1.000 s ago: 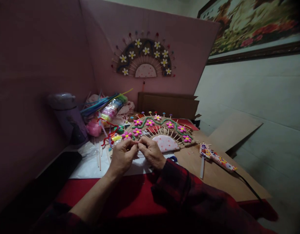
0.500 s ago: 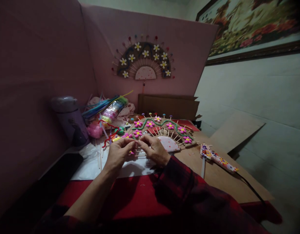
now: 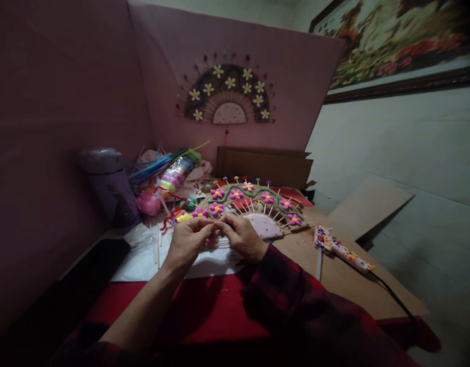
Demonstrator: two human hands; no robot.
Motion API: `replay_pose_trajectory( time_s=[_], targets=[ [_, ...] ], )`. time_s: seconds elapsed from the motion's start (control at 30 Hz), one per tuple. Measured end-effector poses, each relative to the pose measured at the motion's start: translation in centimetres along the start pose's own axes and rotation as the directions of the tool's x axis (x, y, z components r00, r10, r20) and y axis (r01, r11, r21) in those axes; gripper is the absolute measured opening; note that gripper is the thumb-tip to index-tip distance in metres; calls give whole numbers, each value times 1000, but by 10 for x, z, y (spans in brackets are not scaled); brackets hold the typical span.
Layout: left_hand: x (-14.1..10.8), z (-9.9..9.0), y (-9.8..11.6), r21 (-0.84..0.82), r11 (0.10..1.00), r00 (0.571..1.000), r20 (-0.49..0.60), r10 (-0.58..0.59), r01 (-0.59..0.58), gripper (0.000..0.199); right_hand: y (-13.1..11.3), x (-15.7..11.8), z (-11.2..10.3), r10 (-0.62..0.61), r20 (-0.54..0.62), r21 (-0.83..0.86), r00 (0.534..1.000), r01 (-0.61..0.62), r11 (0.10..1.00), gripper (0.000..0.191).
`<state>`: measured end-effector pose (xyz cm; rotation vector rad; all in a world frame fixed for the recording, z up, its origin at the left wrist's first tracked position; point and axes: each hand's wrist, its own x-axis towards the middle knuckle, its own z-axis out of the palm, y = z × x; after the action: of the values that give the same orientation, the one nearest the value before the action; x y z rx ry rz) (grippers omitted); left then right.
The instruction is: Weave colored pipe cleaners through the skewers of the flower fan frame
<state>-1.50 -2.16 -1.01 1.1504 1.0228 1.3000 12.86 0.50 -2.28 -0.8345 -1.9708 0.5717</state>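
My left hand [image 3: 189,239] and my right hand [image 3: 242,235] meet fingertip to fingertip over the white sheet [image 3: 143,265]. Both are pinched closed on something too small and hidden to make out. Just behind them lies a half-round twine fan [image 3: 246,196] with pink clay flowers, a green wavy line, thin sticks and small coloured tips along its edge. Its dotted white half-circle [image 3: 263,226] shows right of my right hand. A pink flower on the fan's left part is partly covered by my fingers.
A purple bottle [image 3: 114,196], clay packs [image 3: 177,171] and red fuzzy wire [image 3: 170,216] are at left. On the right, a flower-patterned glue gun [image 3: 344,250] lies on brown board [image 3: 353,285]. Another fan [image 3: 229,94] hangs on the pink panel behind.
My fingertips have drawn slightly closer together, and the fingers of my right hand are a little more curled. The camera view has shifted slightly.
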Motion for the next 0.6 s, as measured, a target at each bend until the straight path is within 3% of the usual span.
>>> replay_pose_trajectory(
  time_s=[0.13,0.4,0.6],
  targets=[
    [1,-1,0,-7,999,999,-5,45,-45,25,0,1,0,4,15,2,1000,-4,1000,17],
    [-2,1,3,48,999,1000,18,15,-16,24,-4,2,-3,22,19,0,1000,-22,1000,19],
    [-2,-2,5,39,999,995,97,-14,10,23,-1,3,-11,-26,133,59,991,18,998,17]
  ],
)
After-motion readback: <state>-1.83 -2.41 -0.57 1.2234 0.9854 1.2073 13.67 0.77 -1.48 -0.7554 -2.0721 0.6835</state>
